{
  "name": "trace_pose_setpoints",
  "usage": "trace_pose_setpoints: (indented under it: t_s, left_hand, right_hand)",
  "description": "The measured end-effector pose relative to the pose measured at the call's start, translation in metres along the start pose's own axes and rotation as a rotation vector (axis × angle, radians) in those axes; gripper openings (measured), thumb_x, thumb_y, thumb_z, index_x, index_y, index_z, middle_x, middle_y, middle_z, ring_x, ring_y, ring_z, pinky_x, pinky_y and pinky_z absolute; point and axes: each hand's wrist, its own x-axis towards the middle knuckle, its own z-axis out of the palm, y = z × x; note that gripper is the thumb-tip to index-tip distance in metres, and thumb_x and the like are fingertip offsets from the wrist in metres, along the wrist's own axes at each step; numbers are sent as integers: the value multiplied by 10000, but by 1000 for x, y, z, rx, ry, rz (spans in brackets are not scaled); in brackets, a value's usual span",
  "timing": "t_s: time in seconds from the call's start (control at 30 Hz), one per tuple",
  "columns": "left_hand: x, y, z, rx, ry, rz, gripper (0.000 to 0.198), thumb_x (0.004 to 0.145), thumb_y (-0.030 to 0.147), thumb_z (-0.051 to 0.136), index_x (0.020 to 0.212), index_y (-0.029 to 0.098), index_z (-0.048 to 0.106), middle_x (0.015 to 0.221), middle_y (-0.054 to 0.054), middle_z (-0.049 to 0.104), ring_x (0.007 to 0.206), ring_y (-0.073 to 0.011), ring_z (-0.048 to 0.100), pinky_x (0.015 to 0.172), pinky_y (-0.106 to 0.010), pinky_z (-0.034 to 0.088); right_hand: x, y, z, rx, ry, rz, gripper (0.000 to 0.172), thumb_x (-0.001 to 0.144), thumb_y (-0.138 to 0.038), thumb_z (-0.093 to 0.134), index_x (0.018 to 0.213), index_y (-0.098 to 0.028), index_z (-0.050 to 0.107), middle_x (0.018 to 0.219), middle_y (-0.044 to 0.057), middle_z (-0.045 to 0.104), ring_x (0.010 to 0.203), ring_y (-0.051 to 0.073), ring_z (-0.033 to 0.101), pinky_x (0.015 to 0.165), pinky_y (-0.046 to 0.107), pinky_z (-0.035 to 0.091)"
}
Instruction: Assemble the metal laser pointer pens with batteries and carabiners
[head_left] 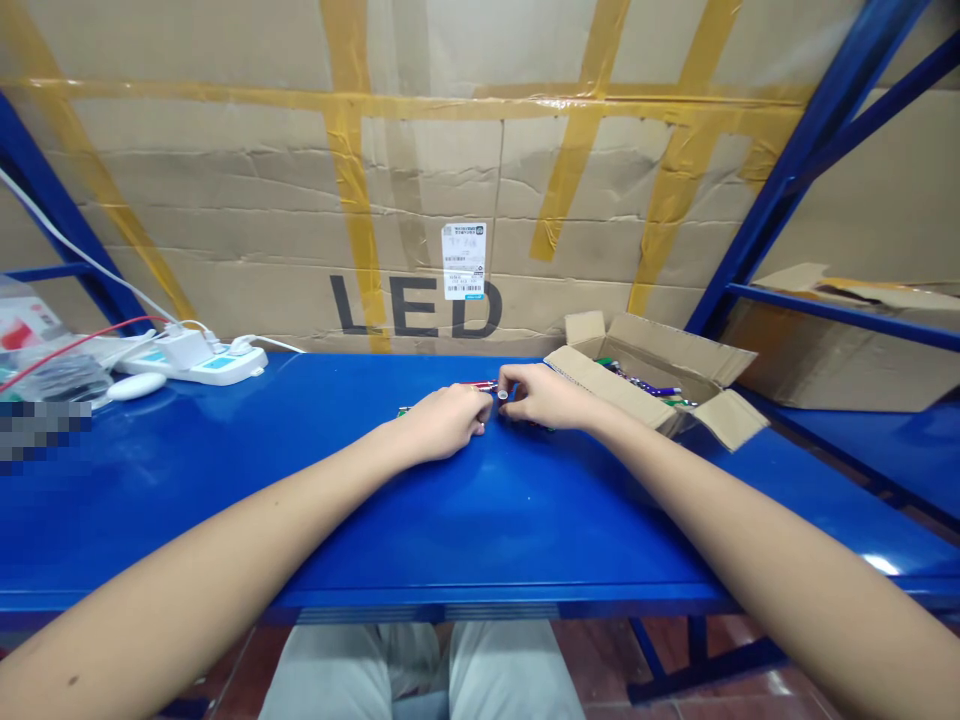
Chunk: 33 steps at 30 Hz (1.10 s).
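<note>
Head-worn view, near to far. In the foreground, 2 legs in pale trousers (pixel 502 672) are showing below the front edge of the blue worktop (pixel 360 540). 2 bare forearms are converging over the worktop, the left hand (pixel 450 424) and the right hand (pixel 541 397) lying near each other. The fingers of the left grip are curling inward; what they are enclosing is hidden, so whether this grip is clamped cannot be told. The right grip is curving its thumb and forefinger around a small pale round piece (pixel 502 395), which is sitting at the gap between their tips, facing the left hand; whether they are pinching it is too small to tell. A slender red item (pixel 480 385) is lying just beyond the left fingers, pointing toward the right grip. A green end (pixel 403 411) is peeking out beside the left wrist.

Farther right, an open cardboard box (pixel 600 378) is holding assorted pens (pixel 652 388), purple and green among them. Farther left, a white power strip (pixel 225 367) is carrying plugs. Behind, a large taped carton (pixel 270 230) is displaying the letters "LED" and 1 white label (pixel 464 262).
</note>
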Motion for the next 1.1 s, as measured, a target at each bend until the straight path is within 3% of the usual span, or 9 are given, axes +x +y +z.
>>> trace_pose_setpoints:
  t_s: [0.17, 0.23, 0.5, 0.77, 1.1]
  left_hand:
    - [4, -5, -8, -89, 310, 18, 113, 882, 108, 538, 876, 174, 629, 895, -59, 635, 859, -197, 605, 766, -311, 466]
    - [5, -5, -9, -134, 383, 71, 125, 889, 97, 532, 897, 174, 630, 900, -51, 629, 866, -181, 604, 802, -311, 474]
    - [6, -9, 0, -166, 348, 276, 163, 917, 97, 516, 943, 174, 657, 932, -52, 611, 860, -157, 598, 779, -295, 491]
    - [6, -8, -4, -232, 508, 341, 149, 941, 116, 515, 943, 163, 656, 933, -62, 625, 855, -150, 602, 772, -283, 495]
    - [4, -6, -5, -73, 383, 460, 202, 970, 135, 463, 1013, 165, 658, 992, -92, 701, 942, -190, 617, 854, -337, 496]
  right_hand:
    - [1, 2, 2, 19, -24, -18, 126, 675, -114, 595, 755, -197, 544, 730, -9, 618, 685, 146, 542, 605, 257, 377]
    - [2, 2, 3, 31, -29, -34, 126, 678, -115, 595, 757, -197, 541, 731, -9, 621, 694, 150, 549, 617, 262, 386]
    - [2, 2, 3, 190, -89, -22, 116, 705, -119, 586, 736, -195, 503, 661, -21, 610, 643, 140, 573, 589, 252, 408]
    - [0, 0, 2, 263, -167, 6, 224, 724, -157, 624, 940, -186, 570, 787, 25, 668, 647, 154, 606, 507, 250, 441]
    - [2, 7, 4, 306, -152, -32, 151, 691, -126, 593, 822, -192, 557, 744, -1, 658, 634, 141, 606, 507, 240, 447]
